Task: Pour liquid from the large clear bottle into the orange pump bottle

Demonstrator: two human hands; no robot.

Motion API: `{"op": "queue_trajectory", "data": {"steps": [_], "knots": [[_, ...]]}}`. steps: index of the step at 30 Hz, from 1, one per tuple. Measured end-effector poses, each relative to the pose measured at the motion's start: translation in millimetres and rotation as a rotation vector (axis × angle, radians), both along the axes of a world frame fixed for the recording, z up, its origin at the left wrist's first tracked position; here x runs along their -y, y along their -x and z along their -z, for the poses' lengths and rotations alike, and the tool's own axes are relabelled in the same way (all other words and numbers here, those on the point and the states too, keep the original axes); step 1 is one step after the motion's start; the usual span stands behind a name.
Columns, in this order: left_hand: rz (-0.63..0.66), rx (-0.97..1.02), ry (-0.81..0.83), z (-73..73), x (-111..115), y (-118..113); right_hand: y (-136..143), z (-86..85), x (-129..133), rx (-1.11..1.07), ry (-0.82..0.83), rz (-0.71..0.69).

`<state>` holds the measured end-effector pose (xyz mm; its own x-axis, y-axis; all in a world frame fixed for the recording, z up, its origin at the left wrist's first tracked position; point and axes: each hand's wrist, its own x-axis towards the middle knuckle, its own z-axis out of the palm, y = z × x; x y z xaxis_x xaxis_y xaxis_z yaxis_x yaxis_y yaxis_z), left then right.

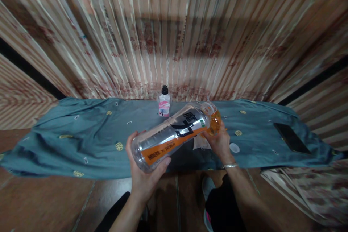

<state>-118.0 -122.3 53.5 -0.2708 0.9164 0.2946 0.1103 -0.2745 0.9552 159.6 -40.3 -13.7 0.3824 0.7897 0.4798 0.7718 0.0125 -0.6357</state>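
Observation:
A large clear bottle with an orange and black label (170, 136) lies tilted across the middle, its base at the lower left and its neck end at the upper right. My left hand (144, 177) is wrapped round its base end. My right hand (219, 141) grips a small clear container with orange liquid (214, 120), right beside the bottle's neck end. Whether the two touch is hard to tell. Below them a pale cloth or tissue (201, 143) lies on the table, and a white round lid (234, 148) is right of my right wrist.
A small clear bottle with a black cap and pink label (164, 103) stands at the back of the cloth-covered table (95, 127). A dark flat phone-like object (291, 137) lies at the right. A striped curtain (174, 36) hangs behind.

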Motion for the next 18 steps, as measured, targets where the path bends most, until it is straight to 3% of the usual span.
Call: {"op": "queue_trajectory", "data": {"steps": [10, 18], "knots": [[0.000, 0.013, 0.011, -1.8, 1, 1, 1, 0.1, 1, -0.025, 0.026, -0.006], [-0.079, 0.158, 0.045, -14.2, 8, -16, 1, -2.4, 5, -0.008, 0.032, -0.025]]}}
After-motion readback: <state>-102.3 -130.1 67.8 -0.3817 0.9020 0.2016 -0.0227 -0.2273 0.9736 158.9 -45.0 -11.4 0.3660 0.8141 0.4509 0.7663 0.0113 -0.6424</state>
